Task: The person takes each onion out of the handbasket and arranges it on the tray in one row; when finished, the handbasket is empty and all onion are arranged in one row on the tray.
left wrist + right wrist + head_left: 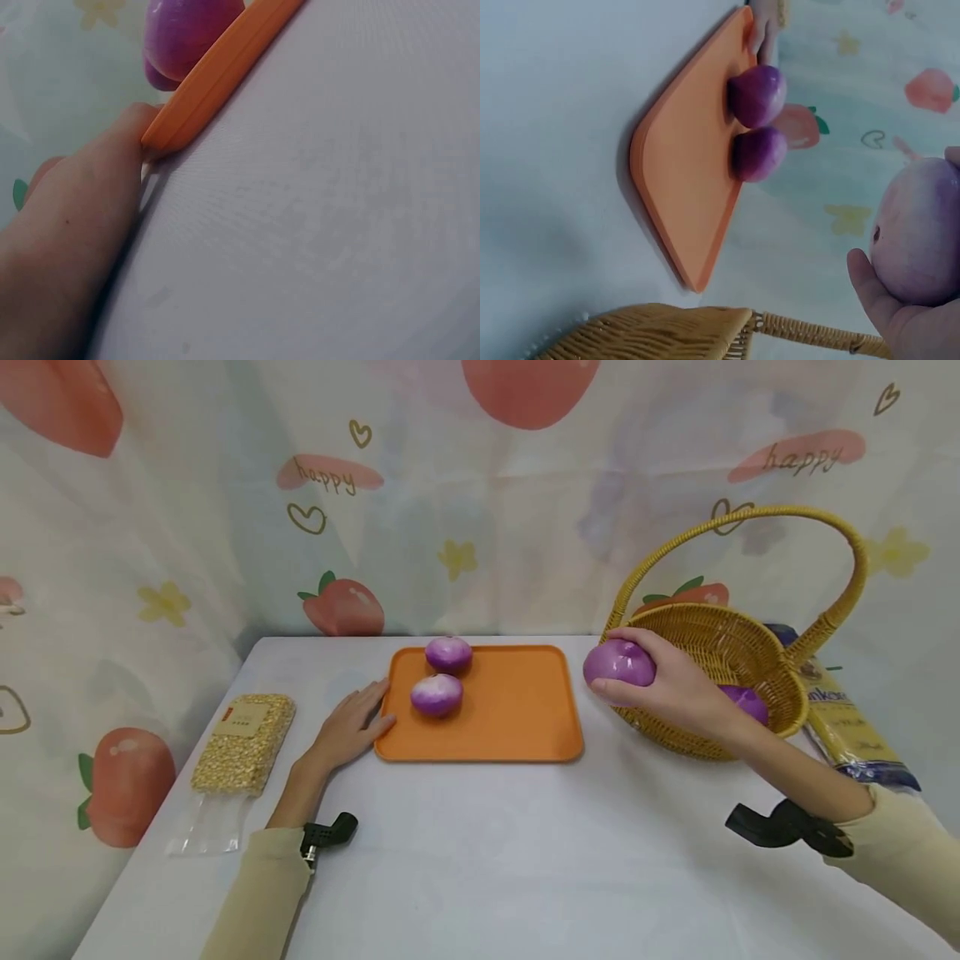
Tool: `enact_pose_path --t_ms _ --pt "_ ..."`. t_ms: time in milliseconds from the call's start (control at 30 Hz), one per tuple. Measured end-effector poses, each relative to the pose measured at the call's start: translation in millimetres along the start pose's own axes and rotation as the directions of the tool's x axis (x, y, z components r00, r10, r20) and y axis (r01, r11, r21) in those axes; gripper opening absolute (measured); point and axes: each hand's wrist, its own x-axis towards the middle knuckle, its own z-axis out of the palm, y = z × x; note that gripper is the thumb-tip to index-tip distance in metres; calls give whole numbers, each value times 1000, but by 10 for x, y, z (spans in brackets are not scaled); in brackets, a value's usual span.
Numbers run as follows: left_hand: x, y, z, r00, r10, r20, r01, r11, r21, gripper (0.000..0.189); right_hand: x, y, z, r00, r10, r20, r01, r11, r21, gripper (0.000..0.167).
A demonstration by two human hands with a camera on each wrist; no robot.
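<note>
My right hand (pixel 671 689) grips a purple onion (pixel 618 670) in the air beside the wicker basket (pixel 697 739), just right of the tray. In the right wrist view, fingers and thumb curve round this pale purple onion (pixel 919 232). Another purple onion (pixel 746 702) lies inside the basket, partly hidden by my right forearm. Two purple-and-white onions, one farther back (pixel 448 654) and one nearer (pixel 437 695), sit on the left part of the orange tray (pixel 517 706). My left hand (pixel 352 727) rests at the tray's left edge, fingers extended along the rim.
A clear bag of yellow kernels (pixel 243 743) lies at the table's left. Behind the basket on the right is a yellow and blue packet (pixel 855 727). The basket's tall arched handle (pixel 780 512) rises above it. A printed cloth (pixel 495 527) hangs behind the white table (pixel 480 860).
</note>
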Motion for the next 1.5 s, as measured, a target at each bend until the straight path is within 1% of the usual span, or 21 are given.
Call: enact_pose_path --t_ms 233,433,533,633,733,833,967,1067,1233,1367,1500 --pt "2 8 4 1000 -5 1 5 1000 15 70 36 -53 142 1000 -27 15 27 999 27 73" --pt "9 14 10 1000 -12 6 12 1000 21 70 99 -61 345 998 -50 46 46 995 88 73" --pt "8 26 15 1000 -15 9 15 1000 20 70 151 -67 435 997 -37 66 27 989 145 76" --pt "15 19 17 1000 -13 10 13 1000 22 71 210 -95 492 997 -2 72 -14 977 212 77" --pt "39 5 10 1000 -9 3 9 1000 27 71 299 -130 521 997 30 73 -48 967 249 75" --pt "49 5 -5 1000 -8 -2 8 999 35 71 410 -154 569 994 43 96 -68 958 279 74" --pt "8 16 7 1000 -8 -5 8 1000 27 71 530 -140 692 991 58 120 -96 936 340 71" --pt "-22 19 26 1000 -3 -3 4 1000 9 71 599 -110 778 989 76 126 -117 924 363 69" --pt "-47 2 55 1000 -14 6 13 1000 26 70 735 -84 886 990 91 104 -123 923 365 69" --pt "-22 -5 53 1000 -4 -15 4 1000 25 70 904 -81 923 994 88 62 -104 925 365 69" --pt "3 -6 36 1000 -2 -21 3 1000 22 70 1079 -56 956 994 87 63 -103 934 341 69"
